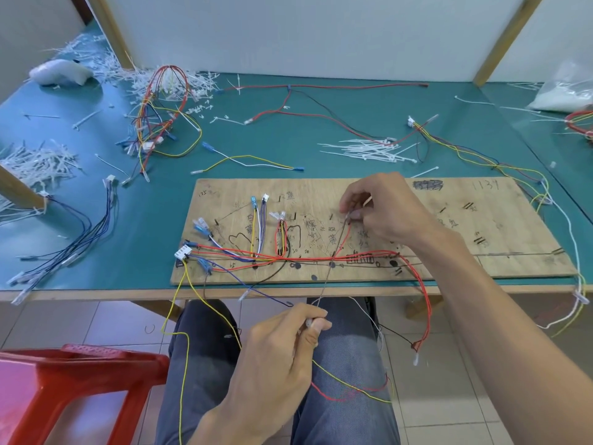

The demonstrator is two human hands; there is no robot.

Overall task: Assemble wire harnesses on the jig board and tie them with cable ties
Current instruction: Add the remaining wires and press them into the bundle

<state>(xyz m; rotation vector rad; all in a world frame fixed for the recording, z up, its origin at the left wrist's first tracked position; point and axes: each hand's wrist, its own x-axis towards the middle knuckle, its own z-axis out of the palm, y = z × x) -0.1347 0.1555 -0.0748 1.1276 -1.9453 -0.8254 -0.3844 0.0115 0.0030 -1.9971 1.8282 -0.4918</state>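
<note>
A wooden jig board (449,264) lies on the green table, with red, yellow, blue and black wires (288,256) routed between its pegs and a white connector (183,253) at its left end. My right hand (382,210) is over the middle of the board and pinches the upper end of a thin grey wire (330,268) at a peg. That wire runs taut down past the table edge to my left hand (285,345), which pinches its lower end above my lap. Loose cable ties (369,150) lie behind the board.
Finished harnesses (160,117) and cut tie ends (38,165) litter the left of the table. More wires (481,155) trail off at right, next to a plastic bag (564,94). A red plastic stool (64,387) stands at lower left. White partition panels (288,33) close the back.
</note>
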